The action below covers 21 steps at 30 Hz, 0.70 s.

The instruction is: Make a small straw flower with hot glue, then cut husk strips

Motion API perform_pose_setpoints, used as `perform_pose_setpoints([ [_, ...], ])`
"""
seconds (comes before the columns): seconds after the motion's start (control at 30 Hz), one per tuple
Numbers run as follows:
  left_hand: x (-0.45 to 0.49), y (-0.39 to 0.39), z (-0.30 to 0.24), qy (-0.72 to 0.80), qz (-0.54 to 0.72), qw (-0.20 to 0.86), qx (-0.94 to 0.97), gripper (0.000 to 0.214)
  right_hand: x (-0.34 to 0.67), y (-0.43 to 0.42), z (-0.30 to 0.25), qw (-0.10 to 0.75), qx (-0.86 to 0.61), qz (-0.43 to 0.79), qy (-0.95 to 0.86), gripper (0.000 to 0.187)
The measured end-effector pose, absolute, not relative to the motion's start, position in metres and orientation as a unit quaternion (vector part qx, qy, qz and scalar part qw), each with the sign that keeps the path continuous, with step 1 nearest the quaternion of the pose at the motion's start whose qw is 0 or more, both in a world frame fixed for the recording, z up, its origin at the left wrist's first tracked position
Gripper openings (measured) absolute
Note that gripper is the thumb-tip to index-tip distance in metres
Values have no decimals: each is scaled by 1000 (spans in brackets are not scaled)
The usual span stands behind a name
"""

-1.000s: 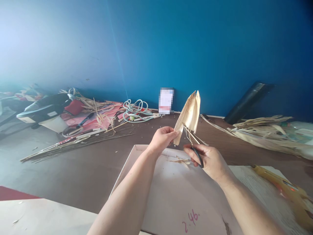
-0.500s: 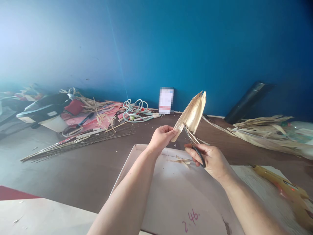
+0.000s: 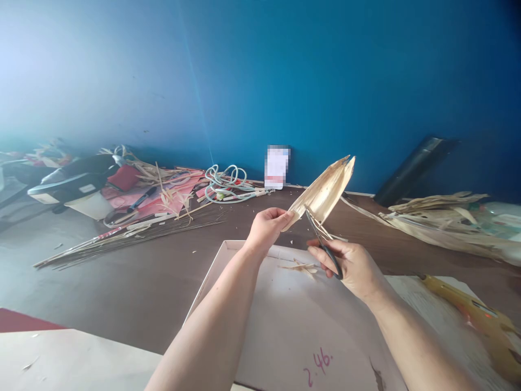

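Observation:
My left hand (image 3: 266,227) pinches the lower end of a dry, pale corn husk (image 3: 325,189) that points up and to the right above the table. My right hand (image 3: 350,266) is closed round the black handles of a pair of scissors (image 3: 321,240). The blades reach up to the husk's lower edge, just right of my left fingers. Thin husk strips hang near the blades. Small husk trimmings (image 3: 302,266) lie on the white cardboard sheet (image 3: 293,320) under both hands.
A brown table (image 3: 134,277) runs to a blue wall. At the left lie thin sticks (image 3: 122,239), red paper scraps, a coiled pale cable (image 3: 226,183) and a black-and-white appliance (image 3: 75,182). More husks (image 3: 439,220) are piled on the right, near a yellow glue gun (image 3: 474,312).
My left hand has tilted the husk further down to the right. The scissors stay at its lower edge and my right hand has barely moved.

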<state>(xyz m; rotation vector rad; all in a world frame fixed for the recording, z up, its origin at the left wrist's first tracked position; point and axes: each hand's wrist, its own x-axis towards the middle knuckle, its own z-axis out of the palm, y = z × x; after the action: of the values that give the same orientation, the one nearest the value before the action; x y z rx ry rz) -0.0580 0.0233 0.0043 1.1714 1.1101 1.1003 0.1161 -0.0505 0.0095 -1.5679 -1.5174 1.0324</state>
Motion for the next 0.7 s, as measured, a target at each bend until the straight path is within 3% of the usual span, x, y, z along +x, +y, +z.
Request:
perform_pose_setpoints([
  [0.7,-61,24,0,425,422,646,473,43,118,-52,6,345,-602,423,-582,36],
])
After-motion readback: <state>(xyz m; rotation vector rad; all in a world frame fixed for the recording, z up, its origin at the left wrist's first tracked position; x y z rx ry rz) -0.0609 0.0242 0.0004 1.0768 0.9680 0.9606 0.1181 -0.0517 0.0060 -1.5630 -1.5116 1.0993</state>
